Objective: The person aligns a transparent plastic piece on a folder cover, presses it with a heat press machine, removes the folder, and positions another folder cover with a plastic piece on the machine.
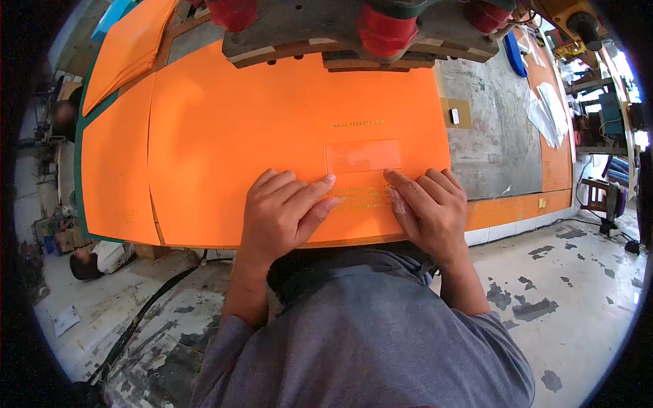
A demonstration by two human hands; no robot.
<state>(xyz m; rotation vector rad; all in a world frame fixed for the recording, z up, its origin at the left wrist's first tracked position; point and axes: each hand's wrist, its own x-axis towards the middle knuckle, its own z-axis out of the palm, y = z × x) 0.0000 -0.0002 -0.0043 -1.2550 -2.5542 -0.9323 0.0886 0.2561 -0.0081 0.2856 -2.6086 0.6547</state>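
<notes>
A large orange sheet (224, 143) lies on the work table, with small gold lettering printed on it. On the sheet is a rectangular clear plastic piece (364, 156), flat and glossy, between two blocks of lettering. My left hand (286, 207) rests at the plastic's lower left corner, index fingertip by the edge, thumb apart below it, other fingers bent. My right hand (432, 204) sits at the lower right corner in much the same pose, its index fingertip touching the lower edge. Both hands partly cover the lower lettering.
A heavy machine part with red fittings (386, 30) overhangs the sheet's far edge. More orange sheets (129, 51) are stacked at upper left. To the right are a grey metal plate (493, 136), a small white block (455, 116) and clear plastic pieces (549, 115). Another person (102, 262) is at left.
</notes>
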